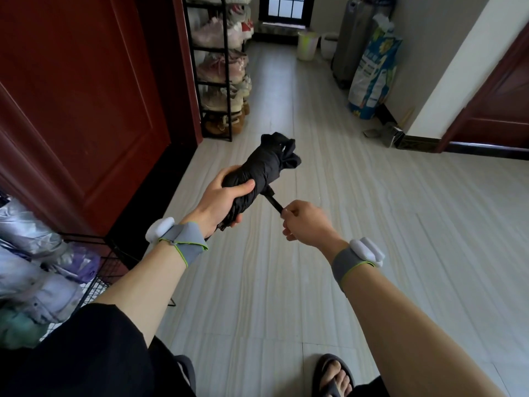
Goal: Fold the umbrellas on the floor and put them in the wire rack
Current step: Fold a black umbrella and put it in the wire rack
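Wrapping the closure strap looks to be the step in hand. The black umbrella (263, 170) is collapsed into a short, bunched roll and held in the air near the middle of the view, above the floor (386, 230) rather than on it, with its cloth end pointing away from the person. The left hand (221, 197) is clenched round the lower part of the roll, thumb across the top and fingers (236, 218) curled underneath, which keeps the loose folds pressed together so they cannot spring open. From the side of the roll a narrow black strap (274, 202) runs taut to the right hand (306, 222), which pinches its free end. The pull is down and toward the person, the sort of tension needed to draw the band round the canopy before fastening it. Whether the strap closes with a snap or a hook patch I cannot tell. Both wrists carry grey bands with white devices. The wire rack (98, 285) stands at the lower left, close beside the person's left arm and near the dark red door (80, 96). It holds several folded umbrellas (34, 253) in pale silver, lilac and green, and I judge that the black one goes there once tied. No other umbrella shows on the visible floor. Farther off, a black shoe rack (220, 67) stands along the left wall past the door.
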